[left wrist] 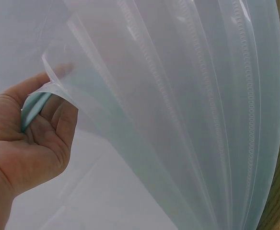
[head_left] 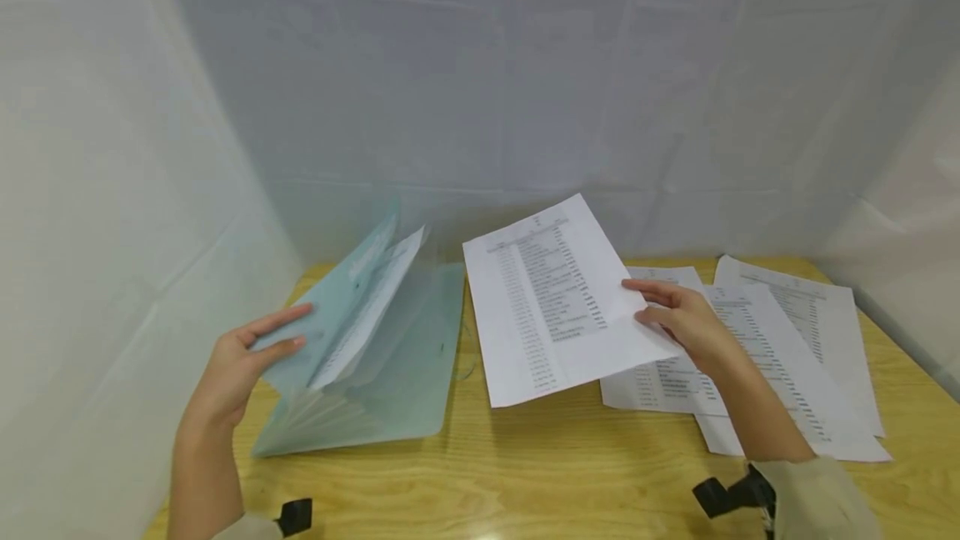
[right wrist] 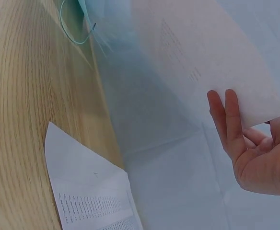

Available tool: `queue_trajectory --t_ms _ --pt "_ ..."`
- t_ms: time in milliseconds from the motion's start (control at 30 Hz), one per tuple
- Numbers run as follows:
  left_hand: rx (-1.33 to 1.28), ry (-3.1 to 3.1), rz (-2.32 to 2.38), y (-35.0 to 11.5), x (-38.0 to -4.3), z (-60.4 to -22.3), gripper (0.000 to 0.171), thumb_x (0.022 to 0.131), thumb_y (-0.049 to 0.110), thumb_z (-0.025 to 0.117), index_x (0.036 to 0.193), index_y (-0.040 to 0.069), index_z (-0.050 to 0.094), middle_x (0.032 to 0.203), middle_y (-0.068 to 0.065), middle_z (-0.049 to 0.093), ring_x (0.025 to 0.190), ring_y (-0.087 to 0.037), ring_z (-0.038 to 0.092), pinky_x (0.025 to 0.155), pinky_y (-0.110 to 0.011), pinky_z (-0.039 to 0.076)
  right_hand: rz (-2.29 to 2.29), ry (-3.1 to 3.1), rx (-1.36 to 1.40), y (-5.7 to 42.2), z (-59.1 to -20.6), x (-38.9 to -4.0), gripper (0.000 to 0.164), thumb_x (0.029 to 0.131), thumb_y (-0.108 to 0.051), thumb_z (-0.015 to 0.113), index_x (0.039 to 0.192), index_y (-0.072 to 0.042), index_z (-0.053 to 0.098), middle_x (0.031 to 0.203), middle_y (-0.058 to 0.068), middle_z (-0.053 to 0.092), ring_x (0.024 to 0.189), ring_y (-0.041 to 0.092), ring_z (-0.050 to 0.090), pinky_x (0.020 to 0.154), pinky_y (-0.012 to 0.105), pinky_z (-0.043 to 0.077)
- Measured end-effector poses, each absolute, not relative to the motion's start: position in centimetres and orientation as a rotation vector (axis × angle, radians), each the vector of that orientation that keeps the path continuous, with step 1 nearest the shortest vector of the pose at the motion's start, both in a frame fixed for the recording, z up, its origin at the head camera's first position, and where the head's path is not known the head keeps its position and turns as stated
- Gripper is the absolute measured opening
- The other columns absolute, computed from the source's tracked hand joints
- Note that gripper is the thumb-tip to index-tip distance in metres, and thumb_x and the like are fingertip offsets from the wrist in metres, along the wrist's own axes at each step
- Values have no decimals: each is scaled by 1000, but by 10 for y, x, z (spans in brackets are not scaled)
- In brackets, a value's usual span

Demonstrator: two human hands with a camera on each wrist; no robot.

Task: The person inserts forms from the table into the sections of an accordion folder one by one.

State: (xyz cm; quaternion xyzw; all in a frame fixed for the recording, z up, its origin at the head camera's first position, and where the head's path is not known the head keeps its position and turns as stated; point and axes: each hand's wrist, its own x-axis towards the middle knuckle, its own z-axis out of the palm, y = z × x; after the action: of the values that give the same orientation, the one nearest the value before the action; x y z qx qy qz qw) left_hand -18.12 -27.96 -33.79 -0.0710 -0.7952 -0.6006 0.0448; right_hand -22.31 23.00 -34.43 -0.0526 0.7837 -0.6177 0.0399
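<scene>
A pale teal expanding file folder (head_left: 423,386) stands fanned open on the left of the table. My left hand (head_left: 231,372) grips its raised cover at the outer edge, thumb and fingers on either side. A printed sheet (head_left: 375,307) shows between the folder's clear pockets (left wrist: 178,96). In my right hand (head_left: 686,319), pinched at its right edge, is a printed sheet of paper (head_left: 540,307), tilted above the table to the right of the folder. The right wrist view shows two fingers straight against the back of this sheet (right wrist: 202,57).
Several printed sheets (head_left: 795,357) lie overlapping at the right of the wooden table (head_left: 525,473). A thin elastic loop (right wrist: 75,40) hangs from the folder's edge. White sheeting (head_left: 480,90) encloses the table at the back and sides.
</scene>
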Motion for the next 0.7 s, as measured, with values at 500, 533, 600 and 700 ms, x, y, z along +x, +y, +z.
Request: queue_trajectory --t_ms 500,533,600,700 --pt "-217 -2434 -1832 -278 -180 -336 47 88 18 65 132 8 51 143 -8 34 134 -31 15 105 -50 11 -1952 2302 -204 219 -345 -228 49 88 -2 56 136 0 42 124 18 49 85 15 60 67 29 51" --pt "-216 -2434 -1829 -279 -180 -336 47 88 18 65 132 8 52 143 -8 35 134 -31 15 105 -50 11 -1952 2300 -206 218 -344 -228 49 88 -2 56 136 0 42 123 18 49 84 15 60 67 29 51" --pt "-214 -2438 -1824 -279 -180 -337 47 88 18 65 132 8 52 143 -7 35 134 -31 15 105 -49 12 -1949 2303 -209 216 -344 -229 49 88 -2 56 135 0 43 122 18 50 84 16 60 66 28 51" --pt "-212 -2439 -1825 -279 -180 -337 47 88 19 65 132 8 52 143 -8 34 134 -31 15 105 -50 11 -1950 2301 -215 213 -343 -231 49 88 -2 56 135 0 44 122 18 50 84 16 60 66 29 51"
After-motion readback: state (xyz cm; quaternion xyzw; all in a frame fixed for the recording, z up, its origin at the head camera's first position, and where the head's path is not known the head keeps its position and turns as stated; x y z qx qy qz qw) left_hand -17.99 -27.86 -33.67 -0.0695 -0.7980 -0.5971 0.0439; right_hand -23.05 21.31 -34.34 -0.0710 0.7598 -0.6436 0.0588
